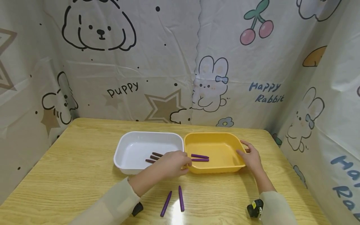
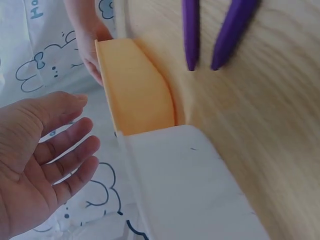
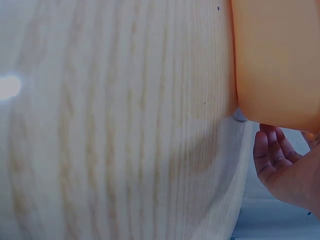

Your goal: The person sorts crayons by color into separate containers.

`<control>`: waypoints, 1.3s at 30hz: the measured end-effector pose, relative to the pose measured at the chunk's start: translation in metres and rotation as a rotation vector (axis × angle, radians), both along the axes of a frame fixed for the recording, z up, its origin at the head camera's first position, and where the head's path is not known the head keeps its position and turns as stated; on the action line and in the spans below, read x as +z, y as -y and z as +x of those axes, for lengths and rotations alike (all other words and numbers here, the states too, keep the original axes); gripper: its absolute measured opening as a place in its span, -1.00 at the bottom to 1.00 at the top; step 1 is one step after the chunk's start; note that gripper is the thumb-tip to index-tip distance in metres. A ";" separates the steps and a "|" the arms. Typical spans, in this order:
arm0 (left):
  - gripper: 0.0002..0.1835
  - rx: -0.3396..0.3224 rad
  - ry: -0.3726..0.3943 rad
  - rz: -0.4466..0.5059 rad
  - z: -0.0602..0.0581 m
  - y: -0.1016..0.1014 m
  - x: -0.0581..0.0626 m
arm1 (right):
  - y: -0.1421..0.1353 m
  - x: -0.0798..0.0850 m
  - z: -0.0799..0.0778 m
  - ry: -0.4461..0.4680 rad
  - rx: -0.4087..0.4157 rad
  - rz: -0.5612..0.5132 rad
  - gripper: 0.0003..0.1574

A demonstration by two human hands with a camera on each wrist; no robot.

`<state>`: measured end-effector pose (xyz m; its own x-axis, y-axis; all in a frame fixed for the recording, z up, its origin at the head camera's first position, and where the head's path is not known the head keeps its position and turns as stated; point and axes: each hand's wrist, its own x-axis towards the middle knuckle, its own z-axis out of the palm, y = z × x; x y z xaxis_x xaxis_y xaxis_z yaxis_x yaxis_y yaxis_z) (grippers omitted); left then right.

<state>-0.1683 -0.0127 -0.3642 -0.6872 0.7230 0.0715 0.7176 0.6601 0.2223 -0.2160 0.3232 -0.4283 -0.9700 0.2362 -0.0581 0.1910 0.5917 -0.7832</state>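
Observation:
My left hand (image 1: pixel 172 164) hovers over the seam where a white tray (image 1: pixel 127 171) and a yellow tray (image 1: pixel 216 170) meet. Its fingers are loosely bent with nothing between them, as the left wrist view shows. At the yellow tray's right end my right hand (image 1: pixel 251 157) grips the rim, thumb over the edge and fingers along the outer wall. Two purple crayons (image 1: pixel 200 156) lie inside the yellow tray near its left side. Dark brown crayons (image 1: pixel 150 161) lie in the white tray, partly hidden behind my left hand.
Two more purple crayons, one slanted (image 1: pixel 166 203) and one nearly straight (image 1: pixel 181 198), lie on the wooden table (image 1: pixel 70 175) before the trays. A printed cloth (image 1: pixel 168 68) hangs behind and at both sides. Black wrist devices (image 1: pixel 255 208) sit by the sleeves.

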 end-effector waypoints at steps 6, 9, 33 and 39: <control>-0.89 -0.006 0.010 0.015 0.009 0.016 -0.008 | 0.000 0.000 0.000 0.002 0.003 -0.019 -0.29; -0.86 -0.013 0.050 0.047 0.013 0.022 -0.011 | -0.001 0.000 0.000 0.000 0.004 -0.020 -0.29; -0.73 0.144 0.276 0.251 0.051 0.061 -0.057 | -0.001 0.002 0.000 -0.010 0.001 -0.013 -0.29; -0.72 0.169 0.297 0.228 0.057 0.061 -0.065 | 0.000 0.001 0.000 -0.011 -0.006 -0.019 -0.29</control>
